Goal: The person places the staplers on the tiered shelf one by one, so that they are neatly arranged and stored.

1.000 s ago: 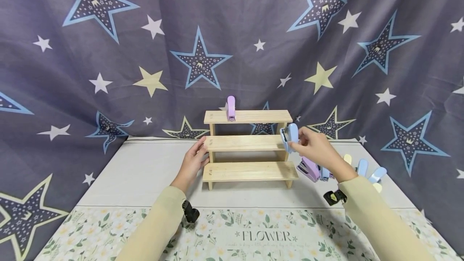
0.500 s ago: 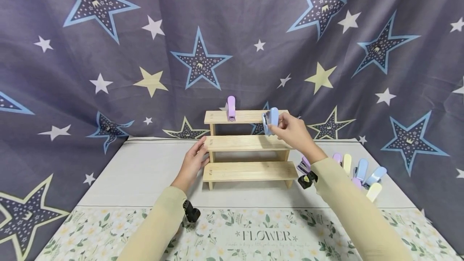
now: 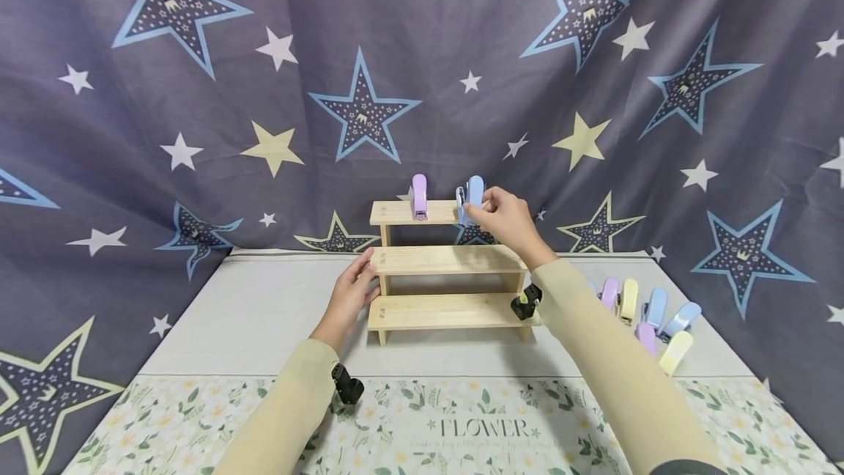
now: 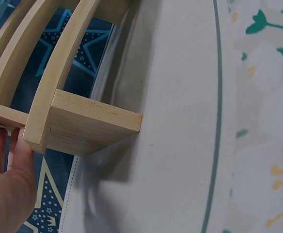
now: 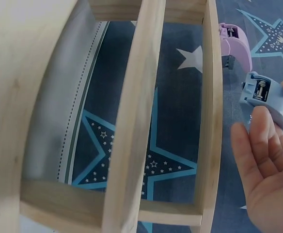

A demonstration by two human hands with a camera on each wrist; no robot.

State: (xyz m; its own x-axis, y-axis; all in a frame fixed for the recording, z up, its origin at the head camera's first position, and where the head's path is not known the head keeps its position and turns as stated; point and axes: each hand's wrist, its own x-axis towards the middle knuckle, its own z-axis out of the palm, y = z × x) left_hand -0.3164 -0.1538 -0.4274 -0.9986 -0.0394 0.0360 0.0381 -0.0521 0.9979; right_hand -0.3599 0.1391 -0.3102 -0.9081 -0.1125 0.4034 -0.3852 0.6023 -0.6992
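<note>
A three-tier wooden shelf rack (image 3: 448, 260) stands on the table. My left hand (image 3: 349, 299) holds the left end of its middle tier; in the left wrist view the fingers (image 4: 20, 155) lie against that end. Between the thumb and fingers of my right hand (image 3: 511, 222) is a light blue stapler (image 3: 475, 193), upright at the right part of the top tier. Whether its base touches the board cannot be told. To its left, a purple stapler (image 3: 419, 196) stands on the top tier. The right wrist view shows both the blue stapler (image 5: 267, 94) and the purple one (image 5: 237, 46) beyond the top board.
Right of the rack lies a group of staplers: purple (image 3: 609, 292), yellow (image 3: 629, 299), blue (image 3: 656, 306) and several others, partly behind the right sleeve. A starry curtain (image 3: 231, 79) hangs behind the table. Floral cloth (image 3: 395, 424) covers the front.
My right hand has carried the blue stapler left and up, from beside the middle tier to the top tier near the purple stapler. My left hand stays on the rack.
</note>
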